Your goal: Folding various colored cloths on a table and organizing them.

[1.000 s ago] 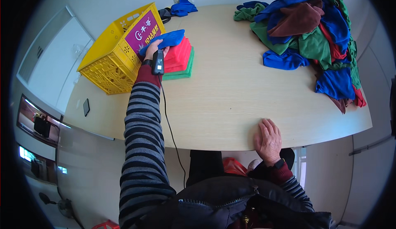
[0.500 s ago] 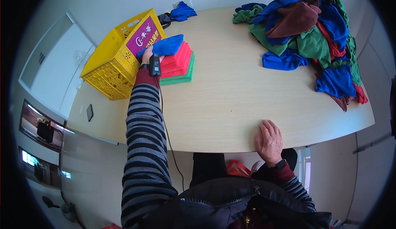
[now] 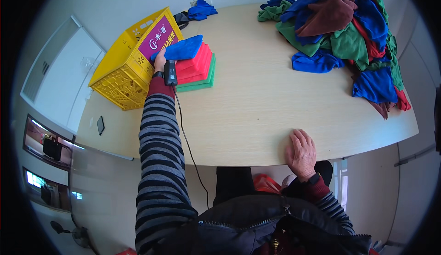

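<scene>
My left hand [image 3: 160,62] is closed on the left end of a folded blue cloth [image 3: 184,48], thumb on top; the fingers under it are mostly hidden. That cloth lies over a neat stack of folded red cloths [image 3: 195,66], with folded green cloth [image 3: 197,86] at the bottom. A black box-shaped device [image 3: 170,73] with a cable is at my left wrist. At the table's near edge, my right hand [image 3: 302,150] rests palm down, fingers stretched out, holding nothing.
Beside the stack stands a yellow plastic crate [image 3: 117,82] with a purple label. A heap of loose blue, green, red and brown cloths [image 3: 340,39] covers the table's far right. A phone [image 3: 100,125] lies at the left; a crumpled blue cloth [image 3: 202,9] sits at the back.
My left hand has shifted slightly left along the blue cloth, which stays on the stack. My right hand stays resting in place. The whole view has shifted a little.
</scene>
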Motion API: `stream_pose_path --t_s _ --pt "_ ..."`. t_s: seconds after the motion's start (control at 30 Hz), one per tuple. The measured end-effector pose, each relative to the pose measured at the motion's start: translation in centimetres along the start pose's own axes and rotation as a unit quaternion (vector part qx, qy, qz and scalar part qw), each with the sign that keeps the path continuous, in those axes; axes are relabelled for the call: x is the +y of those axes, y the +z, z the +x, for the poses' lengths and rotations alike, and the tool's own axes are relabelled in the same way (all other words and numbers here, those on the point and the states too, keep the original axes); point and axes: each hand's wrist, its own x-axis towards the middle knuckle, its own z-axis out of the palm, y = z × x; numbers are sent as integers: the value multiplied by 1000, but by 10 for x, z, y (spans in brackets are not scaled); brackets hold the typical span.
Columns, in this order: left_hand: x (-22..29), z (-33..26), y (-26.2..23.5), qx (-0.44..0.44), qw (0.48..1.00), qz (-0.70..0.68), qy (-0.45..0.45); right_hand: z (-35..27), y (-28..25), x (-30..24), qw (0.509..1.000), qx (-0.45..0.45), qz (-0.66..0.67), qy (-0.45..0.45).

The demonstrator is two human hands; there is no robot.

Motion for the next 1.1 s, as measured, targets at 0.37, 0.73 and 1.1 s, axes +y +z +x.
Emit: stream_pose_path --t_s 0.37,0.73,1.1 --pt "8 -74 36 265 766 550 199 7 0 0 1000 14 7 -5" --pt "20 -35 36 -117 534 783 297 5 4 -7 999 27 25 3" --pt "-42 -154 100 -93 436 775 448 -3 -3 16 1000 16 18 -3"
